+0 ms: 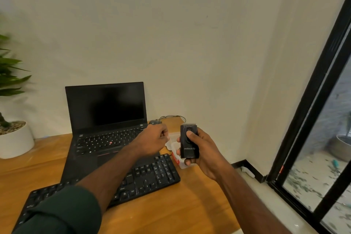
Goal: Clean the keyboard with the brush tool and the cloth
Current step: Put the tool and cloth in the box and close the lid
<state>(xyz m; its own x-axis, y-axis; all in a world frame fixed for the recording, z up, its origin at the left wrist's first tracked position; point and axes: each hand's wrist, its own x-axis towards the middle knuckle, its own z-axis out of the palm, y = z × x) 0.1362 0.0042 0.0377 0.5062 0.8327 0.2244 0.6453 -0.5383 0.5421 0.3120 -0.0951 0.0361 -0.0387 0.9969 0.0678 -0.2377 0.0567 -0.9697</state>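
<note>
A black external keyboard (152, 173) lies slantwise on the wooden desk (171, 209), in front of an open black laptop (106, 112). My right hand (203, 150) grips a small black rectangular brush tool (189, 141) upright above the desk's right end, thumb pressed on its front. My left hand (154, 139) hovers over the laptop's right edge with fingers curled into a fist; whether it holds anything is hidden. No cloth is visible.
A clear plastic package (175, 150) with red print lies behind the keyboard's right end. A grey mouse (154, 122) with cable sits behind the laptop. A potted plant (13, 135) stands at the left. A black-framed glass door (313, 138) is on the right.
</note>
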